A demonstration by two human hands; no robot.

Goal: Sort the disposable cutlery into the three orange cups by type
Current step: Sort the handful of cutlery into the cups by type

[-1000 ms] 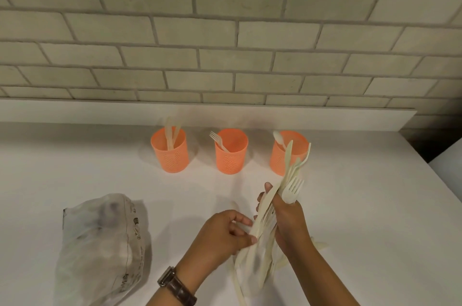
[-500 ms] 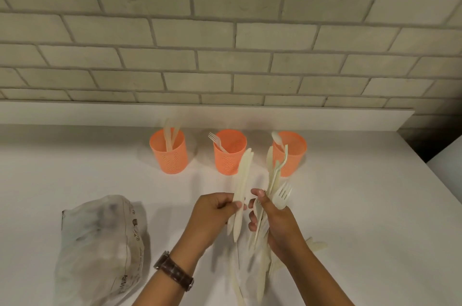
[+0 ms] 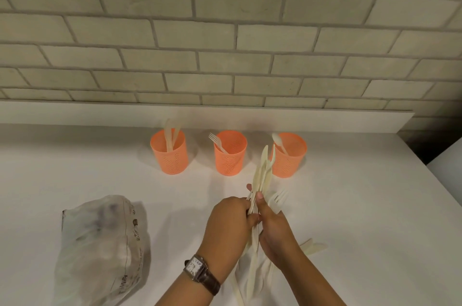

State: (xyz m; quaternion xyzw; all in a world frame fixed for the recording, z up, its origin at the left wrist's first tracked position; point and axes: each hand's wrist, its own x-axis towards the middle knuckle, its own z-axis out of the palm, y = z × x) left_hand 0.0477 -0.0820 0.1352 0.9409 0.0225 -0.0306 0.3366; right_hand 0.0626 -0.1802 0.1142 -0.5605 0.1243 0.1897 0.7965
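Note:
Three orange cups stand in a row near the wall: the left cup holds two knives, the middle cup one fork, the right cup one spoon. My right hand grips a bundle of cream cutlery that fans upward, with a fork head sticking out to its right. My left hand is pressed against the bundle from the left, its fingers curled on the knives at the bundle's left side. More cutlery handles hang below both hands.
A crumpled clear plastic bag lies on the white counter at the lower left. A few loose pieces of cutlery lie just right of my right wrist. The counter's right edge drops off at the far right.
My left hand, which had pulled two knives a little apart from the bundle, has come back against my right hand. The knives stand together with the bundle again.

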